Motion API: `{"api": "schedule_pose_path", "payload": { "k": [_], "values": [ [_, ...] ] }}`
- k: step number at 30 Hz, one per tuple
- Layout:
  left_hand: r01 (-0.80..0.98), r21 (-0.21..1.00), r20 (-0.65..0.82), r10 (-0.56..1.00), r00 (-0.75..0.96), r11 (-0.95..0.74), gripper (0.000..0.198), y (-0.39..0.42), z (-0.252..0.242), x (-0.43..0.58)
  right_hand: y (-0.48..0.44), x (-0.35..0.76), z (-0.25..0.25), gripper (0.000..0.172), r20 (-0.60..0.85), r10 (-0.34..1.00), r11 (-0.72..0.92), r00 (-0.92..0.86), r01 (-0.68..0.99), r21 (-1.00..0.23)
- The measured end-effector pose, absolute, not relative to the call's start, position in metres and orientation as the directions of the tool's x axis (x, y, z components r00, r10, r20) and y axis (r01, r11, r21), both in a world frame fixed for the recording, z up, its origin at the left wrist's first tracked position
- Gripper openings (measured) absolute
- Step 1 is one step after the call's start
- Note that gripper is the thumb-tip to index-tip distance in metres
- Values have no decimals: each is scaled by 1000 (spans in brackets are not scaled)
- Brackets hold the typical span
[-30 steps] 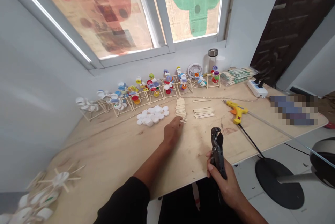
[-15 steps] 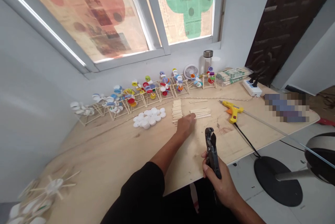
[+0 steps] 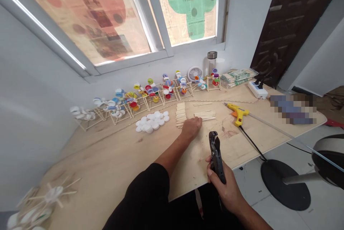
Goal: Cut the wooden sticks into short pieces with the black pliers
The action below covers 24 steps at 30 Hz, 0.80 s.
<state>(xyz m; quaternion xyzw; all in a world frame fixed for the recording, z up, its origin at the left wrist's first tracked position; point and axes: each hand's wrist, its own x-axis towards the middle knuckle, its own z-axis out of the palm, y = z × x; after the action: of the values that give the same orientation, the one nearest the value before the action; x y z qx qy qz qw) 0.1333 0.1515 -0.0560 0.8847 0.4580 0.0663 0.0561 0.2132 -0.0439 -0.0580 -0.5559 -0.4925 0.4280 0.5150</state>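
Observation:
My left hand [image 3: 191, 128] rests on the table, fingers pinched together at the near left end of a small pile of thin wooden sticks [image 3: 206, 115]. Whatever is between its fingertips is too small to make out. Just left of that hand lies a stack of shorter wooden sticks [image 3: 181, 113]. Closer to me, above the table's front edge, my right hand [image 3: 224, 183] is wrapped round the handles of a black hand cutter [image 3: 215, 151]. The cutter's hooked jaw points up and away from me. A few sticks [image 3: 202, 104] lie apart behind the pile.
White bottle caps [image 3: 152, 121] sit in a cluster at left. Stick-and-cap wheel models [image 3: 156, 92] line the back. A yellow glue gun [image 3: 238, 113] with cord lies right of the sticks. Beyond are a power strip [image 3: 257, 90], bagged sticks [image 3: 238, 77] and a small fan [image 3: 195, 75].
My left hand has shifted very slightly right at the stick pile, its fingers more curled. My right hand holds the cutter almost unmoved; the view has shifted a little.

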Motion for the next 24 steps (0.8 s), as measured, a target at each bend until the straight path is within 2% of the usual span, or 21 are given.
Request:
{"api": "schedule_pose_path", "payload": {
  "k": [6,11,14,15,17,19,24],
  "values": [
    [791,391,127,879,459,-470,17,126,-46,121,-45,213,-56,21,4,985,-6,173,60,-998],
    [665,626,83,883,461,-407,22,83,-46,96,-42,214,-49,29,-68,959,-27,274,-151,-988],
    [416,882,-24,860,510,-222,22,60,-46,85,-36,213,-47,33,-131,928,-33,350,-273,-962],
    [330,933,-58,845,531,-143,22,54,-46,83,-34,212,-46,34,-151,916,-33,372,-304,-952],
    [226,973,-103,821,562,-33,22,45,-45,81,-29,210,-45,35,-190,894,-35,406,-360,-932],
    [199,980,-118,807,579,0,22,39,-45,81,-25,208,-44,36,-234,881,-50,412,-410,-911],
    [241,969,-103,791,603,-58,24,32,-50,80,-16,203,-45,44,-269,848,-66,456,-414,-908]
  ]
}}
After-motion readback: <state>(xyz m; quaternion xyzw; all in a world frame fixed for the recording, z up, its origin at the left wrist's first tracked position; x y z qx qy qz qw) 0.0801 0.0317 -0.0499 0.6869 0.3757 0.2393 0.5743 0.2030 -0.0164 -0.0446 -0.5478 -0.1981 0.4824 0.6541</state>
